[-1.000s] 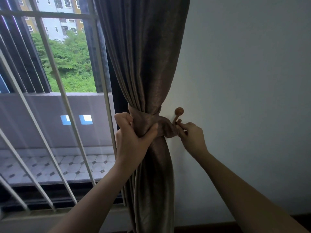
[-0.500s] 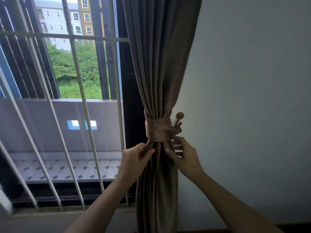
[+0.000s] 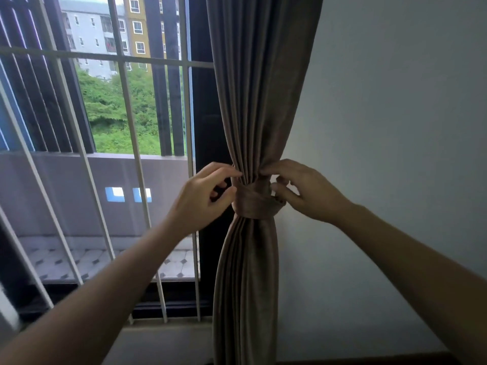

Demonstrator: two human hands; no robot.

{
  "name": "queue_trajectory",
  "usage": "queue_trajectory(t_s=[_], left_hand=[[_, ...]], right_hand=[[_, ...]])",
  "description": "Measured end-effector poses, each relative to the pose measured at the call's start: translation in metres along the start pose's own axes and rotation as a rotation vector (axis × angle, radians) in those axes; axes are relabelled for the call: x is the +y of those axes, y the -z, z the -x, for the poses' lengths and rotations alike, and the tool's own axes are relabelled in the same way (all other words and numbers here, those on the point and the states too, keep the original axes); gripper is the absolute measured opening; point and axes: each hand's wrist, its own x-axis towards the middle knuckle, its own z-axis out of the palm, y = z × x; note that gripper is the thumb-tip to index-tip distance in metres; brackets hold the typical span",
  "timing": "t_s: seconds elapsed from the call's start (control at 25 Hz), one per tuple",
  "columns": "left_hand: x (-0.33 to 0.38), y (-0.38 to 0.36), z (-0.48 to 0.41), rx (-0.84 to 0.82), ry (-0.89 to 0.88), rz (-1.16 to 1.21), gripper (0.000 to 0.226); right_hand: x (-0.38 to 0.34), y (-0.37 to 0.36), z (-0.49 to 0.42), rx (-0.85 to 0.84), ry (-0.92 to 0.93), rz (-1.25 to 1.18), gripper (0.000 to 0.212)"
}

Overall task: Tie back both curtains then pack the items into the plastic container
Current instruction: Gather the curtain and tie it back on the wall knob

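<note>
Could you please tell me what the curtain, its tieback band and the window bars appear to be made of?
The curtain looks like a heavy woven fabric, taupe with a faint sheen along its deep soft pleats. The tieback band seems the same cloth, matching in colour and creasing. The window bars are probably white-painted metal: thin, straight, smooth.

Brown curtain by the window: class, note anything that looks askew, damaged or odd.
Nothing stands out. The brown pleated curtain hangs gathered by its matching fabric band; left hand and right hand pinch its folds.
</note>
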Motion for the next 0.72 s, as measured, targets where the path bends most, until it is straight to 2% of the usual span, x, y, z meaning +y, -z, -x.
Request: queue_trajectory(t_s=[0.08,0.12,0.2,0.28,0.4,0.52,0.6,0.72], left_hand=[[-0.008,0.008,-0.017,-0.163,-0.039,-0.063,0.029],[-0.014,0.011,-0.023,-0.23,-0.07,-0.117,0.028],[-0.023,0.014,-0.031,-0.308,-0.167,-0.269,0.029],[-0.03,0.013,-0.033,-0.334,-0.184,-0.363,0.034],[-0.032,0.006,-0.034,-0.411,-0.154,-0.27,0.034],[-0.031,0.001,-0.035,-0.439,-0.218,-0.126,0.027],[-0.023,-0.001,-0.032,-0.442,-0.177,-0.075,0.029],[-0.013,-0.008,-0.027,-0.463,-0.171,-0.045,0.032]], right_hand=[[0.0,0.005,-0.013,-0.211,0.056,0.083,0.028],[0.0,0.006,-0.017,-0.264,0.049,0.127,0.029],[-0.003,0.008,-0.025,-0.304,0.014,0.233,0.031],[-0.006,0.009,-0.031,-0.337,-0.017,0.33,0.03],[-0.009,0.014,-0.033,-0.397,-0.037,0.271,0.02],[-0.007,0.019,-0.026,-0.482,-0.037,0.099,0.007],[0.0,0.024,-0.017,-0.427,-0.05,0.048,0.011],[0.016,0.026,0.001,-0.243,-0.005,0.113,0.024]])
